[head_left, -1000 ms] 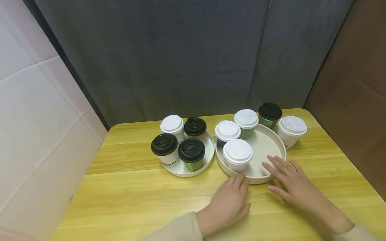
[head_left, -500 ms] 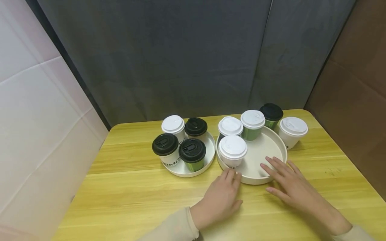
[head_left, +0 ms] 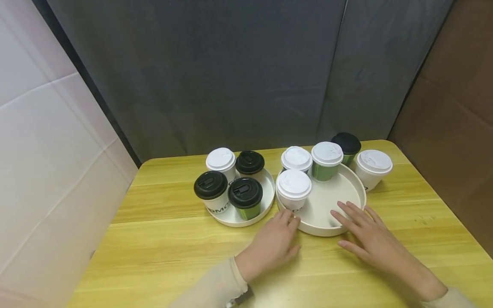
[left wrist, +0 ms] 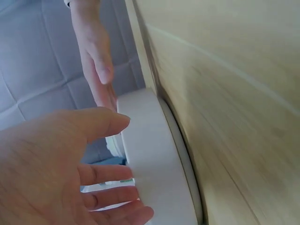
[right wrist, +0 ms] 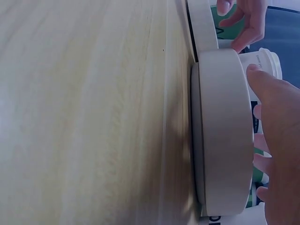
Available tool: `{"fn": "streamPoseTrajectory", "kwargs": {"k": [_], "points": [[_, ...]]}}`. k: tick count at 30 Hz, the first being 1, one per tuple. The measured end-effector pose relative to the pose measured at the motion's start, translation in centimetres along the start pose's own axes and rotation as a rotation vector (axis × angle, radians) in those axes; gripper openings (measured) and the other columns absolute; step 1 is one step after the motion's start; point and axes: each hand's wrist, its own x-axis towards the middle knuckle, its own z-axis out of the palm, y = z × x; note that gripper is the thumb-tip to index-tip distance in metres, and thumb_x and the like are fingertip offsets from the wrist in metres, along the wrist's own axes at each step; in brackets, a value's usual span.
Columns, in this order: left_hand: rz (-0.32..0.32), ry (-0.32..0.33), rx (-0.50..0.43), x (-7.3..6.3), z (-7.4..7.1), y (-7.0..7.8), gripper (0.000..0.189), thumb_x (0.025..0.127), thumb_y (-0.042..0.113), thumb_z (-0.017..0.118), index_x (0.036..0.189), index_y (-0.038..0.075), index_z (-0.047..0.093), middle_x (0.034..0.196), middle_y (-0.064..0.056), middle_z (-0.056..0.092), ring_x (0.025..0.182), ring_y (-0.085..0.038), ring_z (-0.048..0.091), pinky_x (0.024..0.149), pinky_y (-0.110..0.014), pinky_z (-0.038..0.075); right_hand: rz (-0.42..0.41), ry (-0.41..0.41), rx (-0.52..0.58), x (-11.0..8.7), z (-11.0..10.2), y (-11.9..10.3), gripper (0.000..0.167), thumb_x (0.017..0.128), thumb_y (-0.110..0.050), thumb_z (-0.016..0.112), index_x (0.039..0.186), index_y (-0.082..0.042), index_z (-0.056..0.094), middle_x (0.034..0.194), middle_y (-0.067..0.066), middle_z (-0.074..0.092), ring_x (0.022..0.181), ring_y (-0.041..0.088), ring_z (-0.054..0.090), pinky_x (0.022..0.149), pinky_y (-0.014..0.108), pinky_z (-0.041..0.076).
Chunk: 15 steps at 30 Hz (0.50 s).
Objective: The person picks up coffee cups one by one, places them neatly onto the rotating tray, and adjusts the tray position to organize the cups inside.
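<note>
A round cream tray [head_left: 331,205] with a low rim stands on the table, a thinner disc showing beneath it in the wrist views. Three white-lidded cups stand upright along its left and back: a white cup [head_left: 294,190] in front, a dark one [head_left: 296,159] behind it, and a green one [head_left: 325,161]. My left hand [head_left: 269,244] touches the tray's front-left rim; in the left wrist view its fingers [left wrist: 115,196] lie against the side wall. My right hand [head_left: 379,241] hovers at the front-right rim, fingers spread and fairly straight, holding nothing.
A smaller round tray [head_left: 265,205] on the left bears several cups, such as a black-lidded green cup [head_left: 245,199]. Behind the cream tray are a black-lidded green cup [head_left: 346,147] and a white-lidded cup [head_left: 372,169]. A grey panel [head_left: 231,77] stands at the back.
The cream tray has turned clockwise: its front cup has moved left, the dark one back, the green one right. My left hand has moved left along the rim. My right hand has hardly moved.
</note>
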Motion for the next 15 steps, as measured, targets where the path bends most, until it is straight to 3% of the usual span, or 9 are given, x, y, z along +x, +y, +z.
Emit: {"fn": "streamPoseTrajectory", "kwargs": {"k": [9, 15], "points": [[-0.006, 0.031, -0.01, 0.1, 0.1, -1.1, 0.053, 0.084, 0.044, 0.071, 0.121, 0.01, 0.056, 0.12, -0.004, 0.055, 0.112, -0.018, 0.055, 0.095, -0.028, 0.054, -0.005, -0.015, -0.004, 0.1, 0.0, -0.2, 0.072, 0.089, -0.047, 0.067, 0.153, -0.03, 0.037, 0.16, 0.005, 0.037, 0.146, 0.03, 0.033, 0.125, 0.026, -0.013], [-0.017, 0.043, -0.016, 0.1, 0.3, -1.5, 0.05, 0.082, 0.044, 0.073, 0.117, 0.012, 0.056, 0.115, -0.001, 0.054, 0.108, -0.016, 0.054, 0.077, -0.024, 0.057, 0.0, -0.017, -0.005, 0.1, 0.2, -0.2, 0.072, 0.089, -0.047, 0.067, 0.153, -0.03, 0.038, 0.16, 0.004, 0.037, 0.146, 0.031, 0.033, 0.128, 0.035, -0.005]]}}
